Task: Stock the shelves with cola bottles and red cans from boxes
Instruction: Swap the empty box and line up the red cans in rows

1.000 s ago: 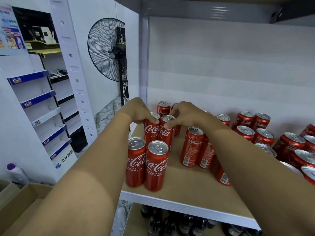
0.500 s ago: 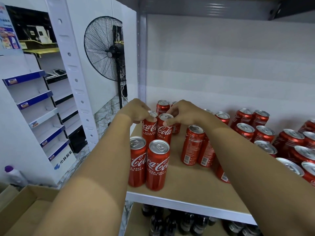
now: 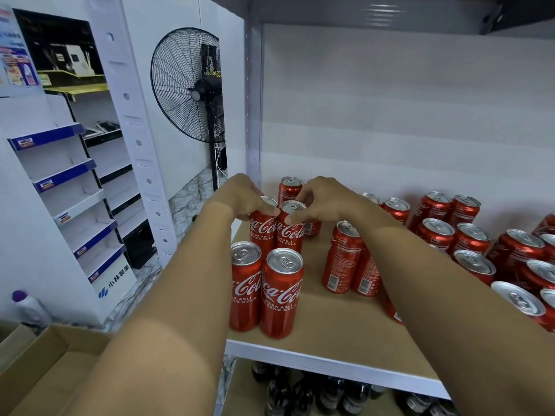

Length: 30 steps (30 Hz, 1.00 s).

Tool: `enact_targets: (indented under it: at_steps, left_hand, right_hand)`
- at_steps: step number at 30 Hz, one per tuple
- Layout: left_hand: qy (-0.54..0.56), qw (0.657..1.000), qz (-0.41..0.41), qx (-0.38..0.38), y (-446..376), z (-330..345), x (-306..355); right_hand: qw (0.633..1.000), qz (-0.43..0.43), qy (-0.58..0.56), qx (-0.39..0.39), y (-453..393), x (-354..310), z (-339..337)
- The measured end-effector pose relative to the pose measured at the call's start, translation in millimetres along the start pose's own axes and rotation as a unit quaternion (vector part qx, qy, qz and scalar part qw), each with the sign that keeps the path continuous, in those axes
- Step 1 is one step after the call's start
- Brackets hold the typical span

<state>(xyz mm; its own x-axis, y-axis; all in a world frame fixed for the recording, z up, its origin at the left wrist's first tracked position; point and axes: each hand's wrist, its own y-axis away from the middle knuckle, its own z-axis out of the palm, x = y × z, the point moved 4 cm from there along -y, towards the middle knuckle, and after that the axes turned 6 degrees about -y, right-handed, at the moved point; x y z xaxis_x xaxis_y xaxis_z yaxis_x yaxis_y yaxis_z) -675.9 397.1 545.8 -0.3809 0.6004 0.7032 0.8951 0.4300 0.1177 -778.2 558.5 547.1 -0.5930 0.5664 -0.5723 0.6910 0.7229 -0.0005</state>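
My left hand (image 3: 240, 196) curled over top of left can (image 3: 262, 226), my right hand (image 3: 318, 199) pinching rim of right can (image 3: 289, 228); both upright, touching, on shelf (image 3: 330, 328). Front pair (image 3: 265, 291) at 6 o'clock. More cans (image 3: 468, 244) at 3 o'clock. Fan (image 3: 192, 91) at 10 o'clock.

Left of the shelving, against the wall: a black pedestal fan (image 3: 192, 91), round grille facing out, with a white cable hanging by its pole. Further left, a white cardboard display stand (image 3: 69, 205) with stepped tiers edged in blue and a blue logo near its foot; beside its base, a white bottle with a purple cap (image 3: 28, 306). Between stand and fan, a white perforated upright (image 3: 135, 139) running from top to floor, with a dim shelf unit (image 3: 75, 82) carrying a yellow-edged ledge behind it.
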Motion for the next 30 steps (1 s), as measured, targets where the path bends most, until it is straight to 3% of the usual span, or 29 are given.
enact_targets:
  at_steps: [15, 30]
  left_hand:
    - [-0.017, 1.0, -0.015, 0.02, 8, -8, -11]
    - [-0.046, 0.998, 0.004, 0.039, 23, -8, -9]
  right_hand:
    - [0.992, -0.029, -0.11, -0.058, 6, -7, 9]
    - [0.988, -0.017, -0.141, -0.054, 9, -7, 17]
